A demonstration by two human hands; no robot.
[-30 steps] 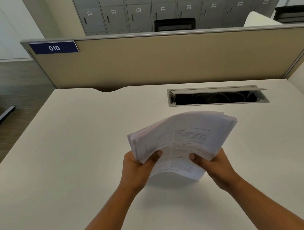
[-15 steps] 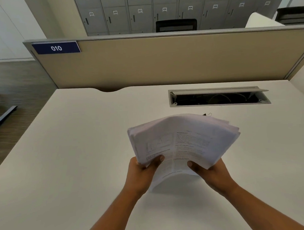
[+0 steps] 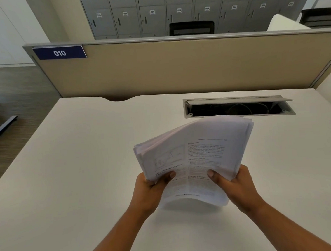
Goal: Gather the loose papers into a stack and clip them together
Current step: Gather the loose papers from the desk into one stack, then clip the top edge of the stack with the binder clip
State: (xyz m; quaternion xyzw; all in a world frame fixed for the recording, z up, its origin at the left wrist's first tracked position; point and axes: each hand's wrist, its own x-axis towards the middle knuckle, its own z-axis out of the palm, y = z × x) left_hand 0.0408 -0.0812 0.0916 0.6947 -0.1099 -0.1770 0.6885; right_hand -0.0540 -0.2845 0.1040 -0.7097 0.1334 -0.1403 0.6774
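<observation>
A thick stack of printed white papers (image 3: 202, 154) stands tilted above the white desk (image 3: 71, 168), its lower edge near the desk surface. My left hand (image 3: 151, 191) grips the stack's lower left corner, thumb on the front page. My right hand (image 3: 235, 187) grips the lower right side, thumb on the front page too. The sheets fan slightly at the top and left edges, and the bottom sheet curls forward. No clip shows in this view.
An open cable tray slot (image 3: 238, 108) is cut into the desk just behind the papers. A beige partition (image 3: 177, 67) with a blue "010" label (image 3: 59, 53) closes the desk's far edge. Grey lockers (image 3: 178, 11) stand beyond.
The stack has tilted and shifted slightly between my hands, which regripped its lower edge. A small dark object seen behind the stack half a second ago is now hidden.
</observation>
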